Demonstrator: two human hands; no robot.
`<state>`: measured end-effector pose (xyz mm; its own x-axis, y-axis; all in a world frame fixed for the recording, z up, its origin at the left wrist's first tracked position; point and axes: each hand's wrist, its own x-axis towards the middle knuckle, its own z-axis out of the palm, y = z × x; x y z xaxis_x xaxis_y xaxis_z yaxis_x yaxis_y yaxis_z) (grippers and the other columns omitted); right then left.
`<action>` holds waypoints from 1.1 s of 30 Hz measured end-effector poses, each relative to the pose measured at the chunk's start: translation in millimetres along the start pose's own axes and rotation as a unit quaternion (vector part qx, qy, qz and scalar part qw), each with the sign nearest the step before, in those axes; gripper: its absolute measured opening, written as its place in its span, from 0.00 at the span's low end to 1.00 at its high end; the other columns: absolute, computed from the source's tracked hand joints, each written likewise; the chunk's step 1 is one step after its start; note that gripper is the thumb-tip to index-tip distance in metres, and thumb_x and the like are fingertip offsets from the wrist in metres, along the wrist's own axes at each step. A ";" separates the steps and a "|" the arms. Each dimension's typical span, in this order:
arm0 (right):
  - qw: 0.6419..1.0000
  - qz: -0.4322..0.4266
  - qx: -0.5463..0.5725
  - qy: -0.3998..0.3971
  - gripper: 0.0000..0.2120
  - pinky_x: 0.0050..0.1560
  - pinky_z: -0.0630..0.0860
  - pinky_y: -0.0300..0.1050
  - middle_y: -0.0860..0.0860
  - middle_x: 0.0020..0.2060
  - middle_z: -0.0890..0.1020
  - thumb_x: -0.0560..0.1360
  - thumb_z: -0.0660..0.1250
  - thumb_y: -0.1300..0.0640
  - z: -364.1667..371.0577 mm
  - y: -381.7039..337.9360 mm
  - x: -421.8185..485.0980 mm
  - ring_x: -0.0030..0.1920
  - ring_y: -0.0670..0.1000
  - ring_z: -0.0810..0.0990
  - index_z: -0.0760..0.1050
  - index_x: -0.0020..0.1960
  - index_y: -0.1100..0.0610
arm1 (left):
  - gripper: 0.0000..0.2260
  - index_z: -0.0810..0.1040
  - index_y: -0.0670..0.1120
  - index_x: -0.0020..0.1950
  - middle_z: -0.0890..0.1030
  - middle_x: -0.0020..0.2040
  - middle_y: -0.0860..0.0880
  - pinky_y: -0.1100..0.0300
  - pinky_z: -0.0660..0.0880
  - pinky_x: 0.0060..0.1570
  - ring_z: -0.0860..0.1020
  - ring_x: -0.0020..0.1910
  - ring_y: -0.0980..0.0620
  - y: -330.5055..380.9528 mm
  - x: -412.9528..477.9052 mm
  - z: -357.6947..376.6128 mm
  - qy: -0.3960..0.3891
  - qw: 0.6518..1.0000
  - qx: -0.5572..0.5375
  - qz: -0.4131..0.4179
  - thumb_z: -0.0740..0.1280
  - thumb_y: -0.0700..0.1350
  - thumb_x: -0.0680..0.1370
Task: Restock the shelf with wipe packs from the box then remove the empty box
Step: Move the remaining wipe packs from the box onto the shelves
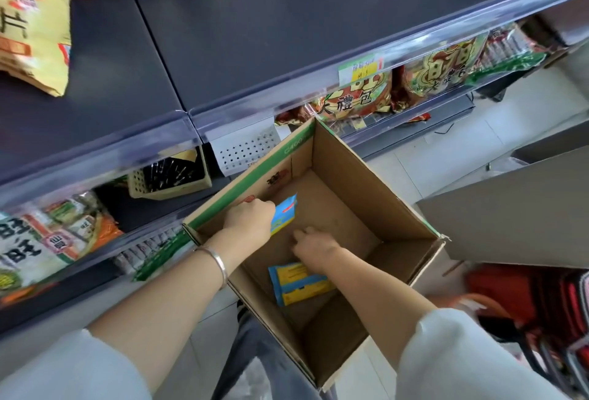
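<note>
The box [366,182] stands before the shelf [271,32], below its front edge. Both hands are inside the box: the left hand [248,221], near the left wall, holds one wipe pack [285,213], and the right hand [314,245] is just to its right, nearer the person. A second wipe pack [299,283] lies on the box floor under the right wrist. Behind the box, snack bags [357,99] lie on the lower shelf [398,125]; a basket [169,176] sits left of the box, under the shelf
</note>
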<state>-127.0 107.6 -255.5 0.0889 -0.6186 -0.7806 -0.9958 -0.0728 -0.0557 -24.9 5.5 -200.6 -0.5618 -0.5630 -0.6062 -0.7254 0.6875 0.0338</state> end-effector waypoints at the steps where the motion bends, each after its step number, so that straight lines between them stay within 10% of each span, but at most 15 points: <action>1: 1.000 -0.001 0.016 -0.008 0.18 0.61 0.71 0.54 0.57 0.66 0.69 0.78 0.62 0.62 -4.3 3.9 -3.5 0.67 0.60 0.68 0.71 0.67 0.59 | 0.08 0.71 0.44 0.56 0.77 0.53 0.44 0.55 0.69 0.38 0.77 0.52 0.43 0.7 -0.7 -2.8 0.004 1.000 -0.001 0.003 0.63 0.43 0.78; 10: 0.972 0.117 0.085 0.185 0.15 0.45 0.71 0.48 0.54 0.59 0.73 0.76 0.60 0.62 -20.3 34.8 -31.7 0.60 0.59 0.72 0.68 0.62 0.55 | 0.08 0.71 0.43 0.56 0.79 0.51 0.43 0.56 0.67 0.37 0.79 0.51 0.41 -2.2 -4.5 -29.4 0.100 0.995 0.008 0.009 0.61 0.40 0.77; 17: 0.988 0.082 0.120 -0.054 0.23 0.65 0.69 0.60 0.54 0.75 0.51 0.79 0.60 0.61 10.8 17.5 -27.0 0.69 0.63 0.61 0.62 0.73 0.54 | 0.06 0.71 0.43 0.54 0.79 0.50 0.43 0.56 0.69 0.34 0.80 0.47 0.42 -4.3 -7.2 -25.0 0.091 0.995 0.022 0.035 0.61 0.41 0.78; 33: 0.955 0.201 0.198 0.088 0.29 0.67 0.65 0.57 0.56 0.68 0.65 0.76 0.64 0.57 1.2 42.8 19.9 0.69 0.60 0.64 0.56 0.74 0.52 | 0.03 0.69 0.45 0.51 0.80 0.49 0.44 0.57 0.68 0.32 0.80 0.47 0.43 -4.6 2.6 -8.4 0.084 0.994 0.015 0.061 0.62 0.42 0.79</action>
<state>-167.9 93.1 -274.1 -0.3342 -0.6596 -0.6733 -0.8776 0.4783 -0.0330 -26.3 -2.9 -195.6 -0.7056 -0.5410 -0.4576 -0.6368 0.7674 0.0748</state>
